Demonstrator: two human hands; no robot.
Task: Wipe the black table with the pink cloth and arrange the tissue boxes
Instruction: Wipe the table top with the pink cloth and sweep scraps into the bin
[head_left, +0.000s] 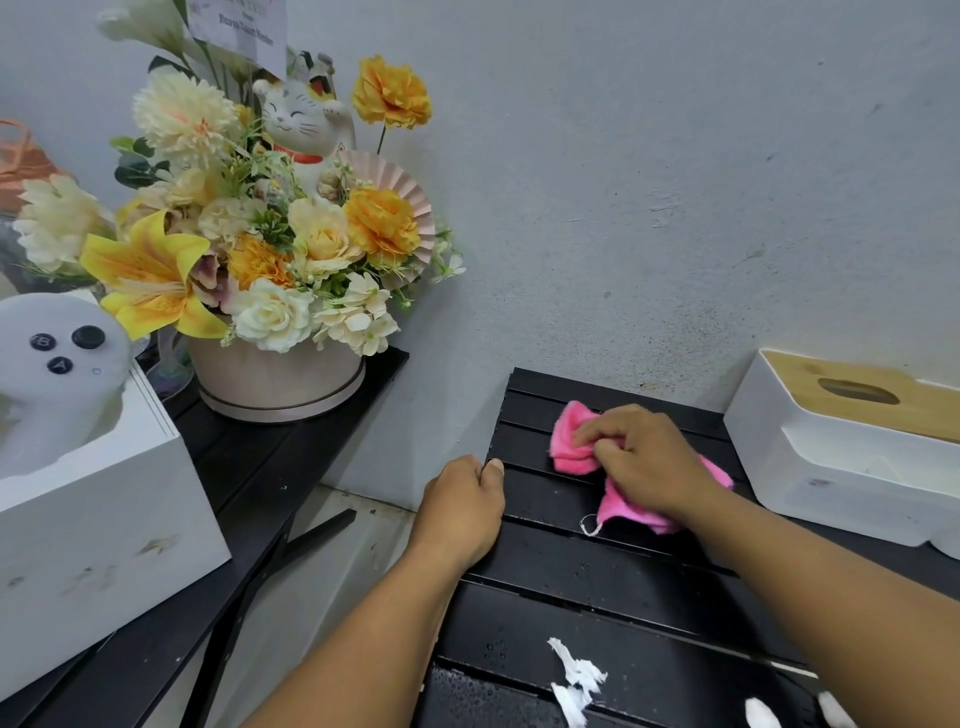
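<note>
**A:** Where does the black table (597, 597) stand?

**B:** Against the wall, slats running left to right. The left hand (462, 501) grips its left edge, thumb on top, fingers curled over the side.

**A:** And the tissue box (841, 467)?

**B:** On the table's right end, just right of the right hand (644, 457), which is the nearer hand.

**A:** The pink cloth (571, 441)?

**B:** Bunched under the right hand's curled fingers, pressed onto the far slats. White paper scraps (576, 675) lie on the near slats, so I judge the next wipe should pull toward the body.
</note>
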